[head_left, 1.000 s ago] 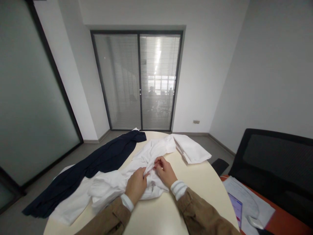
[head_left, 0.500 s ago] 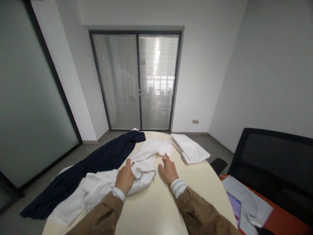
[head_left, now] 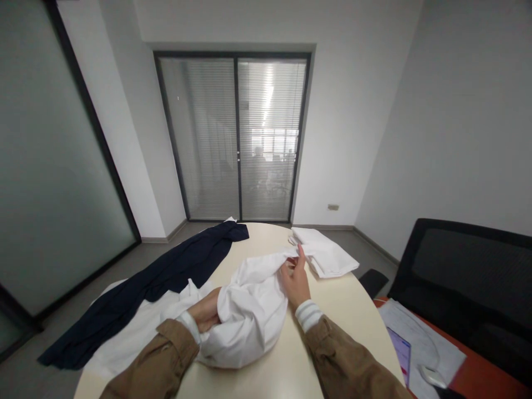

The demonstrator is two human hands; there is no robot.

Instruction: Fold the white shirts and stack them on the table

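A rumpled white garment [head_left: 253, 316] lies bunched on the table in front of me, with a sleeve-like end stretched toward the right. My left hand [head_left: 208, 311] reaches into an opening on its left side, and the cloth hides the fingers. At the far right end, my right hand [head_left: 296, 280] pinches the narrow part of the white cloth between thumb and fingers. More white cloth [head_left: 137, 327] spreads out to the left, under my left forearm. Beyond it a dark navy garment [head_left: 166, 274] runs lengthwise along the table's left edge.
A folded white cloth [head_left: 330, 252] sits at the round table's [head_left: 266, 228] far right, just past my right hand. On the right, a red surface [head_left: 477, 368] holds papers, a phone [head_left: 401, 352] and a white mouse-like object [head_left: 432, 377], before a black mesh chair [head_left: 465, 277].
My left hand has gone from gripping the cloth's outside to reaching inside it. The right hand, previously beside the cloth, now pinches its far end. The white garment has puffed out toward me.
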